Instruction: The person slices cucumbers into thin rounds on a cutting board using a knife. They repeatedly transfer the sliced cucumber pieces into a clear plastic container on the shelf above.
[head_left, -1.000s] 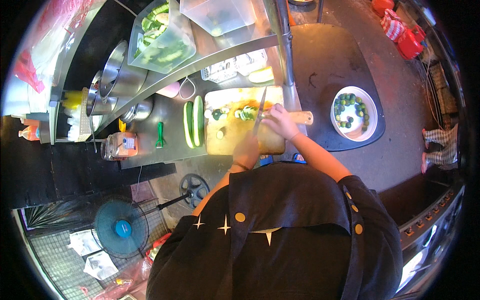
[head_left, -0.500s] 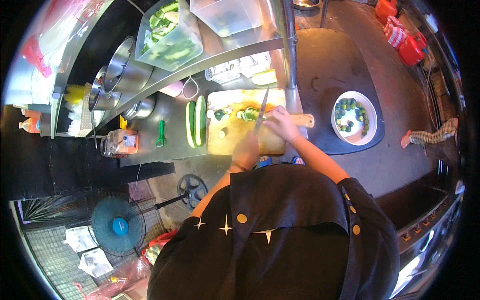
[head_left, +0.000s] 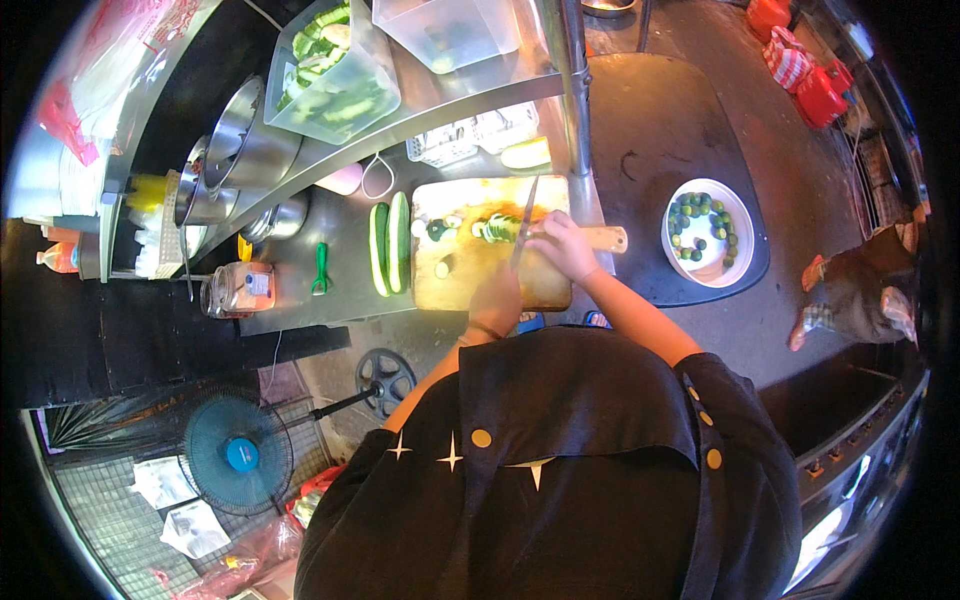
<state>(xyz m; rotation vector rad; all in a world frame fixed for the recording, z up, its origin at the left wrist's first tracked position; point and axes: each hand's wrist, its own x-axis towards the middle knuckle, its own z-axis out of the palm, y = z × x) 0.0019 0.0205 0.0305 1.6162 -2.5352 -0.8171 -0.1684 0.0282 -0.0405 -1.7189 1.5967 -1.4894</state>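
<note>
My left hand point(head_left: 494, 298) is closed round the handle of a long knife point(head_left: 527, 212), its blade pointing away over a wooden cutting board point(head_left: 455, 285). My right hand point(head_left: 564, 246) curls its fingers over the end of a cucumber close to the blade, covering most of that piece. Thin cucumber slices point(head_left: 495, 229) lean together just left of the knife. Further left on the board lie a few cut end pieces point(head_left: 436, 229) and a pale round slice point(head_left: 442, 270). Two long cucumber pieces point(head_left: 390, 245) rest side by side on the metal counter left of the board.
A green peeler point(head_left: 320, 268) and a jar point(head_left: 245, 288) stand further left. On the shelf above sits a plastic tub point(head_left: 340, 105) of cut cucumber. A white bowl point(head_left: 708, 280) of small green citrus fruit stands on the dark table at right. Another person's legs point(head_left: 860, 290) appear at far right.
The knife and my left hand have shifted only slightly at the slices; my right hand holds its place. At far right, the other person has come further into view.
</note>
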